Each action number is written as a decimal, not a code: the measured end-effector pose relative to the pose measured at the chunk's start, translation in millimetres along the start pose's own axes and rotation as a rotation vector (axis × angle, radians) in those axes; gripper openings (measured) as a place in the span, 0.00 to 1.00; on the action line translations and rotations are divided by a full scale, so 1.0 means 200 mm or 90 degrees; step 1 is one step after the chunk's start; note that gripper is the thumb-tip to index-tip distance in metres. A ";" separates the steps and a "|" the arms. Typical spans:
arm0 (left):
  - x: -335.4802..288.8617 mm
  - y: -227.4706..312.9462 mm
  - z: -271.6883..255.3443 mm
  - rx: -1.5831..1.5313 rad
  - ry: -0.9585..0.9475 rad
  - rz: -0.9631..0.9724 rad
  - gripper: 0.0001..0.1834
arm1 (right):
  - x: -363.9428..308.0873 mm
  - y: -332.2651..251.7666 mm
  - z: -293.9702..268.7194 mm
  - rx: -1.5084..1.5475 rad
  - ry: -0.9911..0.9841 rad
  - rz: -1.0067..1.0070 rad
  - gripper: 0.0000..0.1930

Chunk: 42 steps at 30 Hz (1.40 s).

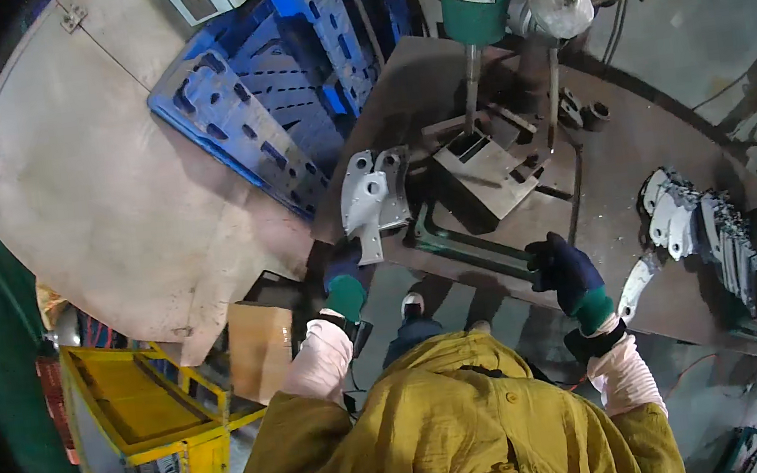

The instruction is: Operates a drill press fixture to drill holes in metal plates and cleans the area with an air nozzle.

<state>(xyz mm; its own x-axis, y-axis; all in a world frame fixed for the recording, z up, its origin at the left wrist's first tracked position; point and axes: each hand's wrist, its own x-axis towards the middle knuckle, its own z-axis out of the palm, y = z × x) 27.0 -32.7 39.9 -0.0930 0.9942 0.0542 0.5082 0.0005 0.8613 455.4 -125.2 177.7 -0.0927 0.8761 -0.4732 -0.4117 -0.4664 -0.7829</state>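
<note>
My left hand, in a dark glove with a green cuff, is beside the lower end of a curved grey metal plate with holes. Its fingers blend into the dark background, so their pose is unclear. A second plate lies partly under the first at the table's left edge. My right hand, gloved alike, is at the front of the table, fingers curled by the near end of a green angled bar. What they hold, if anything, is hidden. A steel block fixture stands behind the bar, under the green drill press.
Many similar plates are stacked at the table's right, with one loose plate nearer. Blue plastic pallets lean at the back left. A yellow metal frame and a cardboard box stand at my left.
</note>
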 end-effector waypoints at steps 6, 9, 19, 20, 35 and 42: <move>0.24 0.22 -0.03 0.224 0.086 0.009 0.20 | 0.21 0.23 0.12 -0.078 -0.137 -0.062 0.21; 0.35 0.02 0.07 0.136 0.088 0.016 0.21 | 0.25 0.17 0.33 -0.188 -0.218 -0.092 0.23; 0.49 0.00 0.28 0.092 0.091 -0.105 0.38 | 0.84 0.13 0.91 -0.493 0.114 -0.163 0.37; 0.52 0.00 0.24 0.074 0.074 -0.103 0.40 | 0.92 0.17 0.94 -0.495 0.137 -0.178 0.38; 0.90 -0.10 0.14 -0.320 -0.252 -0.106 0.46 | 1.53 0.51 0.74 -0.766 0.042 -0.302 0.28; 0.91 -0.05 0.10 -0.391 -0.356 -0.147 0.50 | 1.59 0.48 0.75 -0.477 0.094 -0.130 0.24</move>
<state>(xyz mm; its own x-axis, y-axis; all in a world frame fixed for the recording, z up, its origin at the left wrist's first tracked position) 23.2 150.9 31.4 0.3802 0.8833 -0.2743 -0.0399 0.3119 0.9493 250.9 126.1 11.8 0.0617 0.9525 -0.2982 0.3178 -0.3020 -0.8988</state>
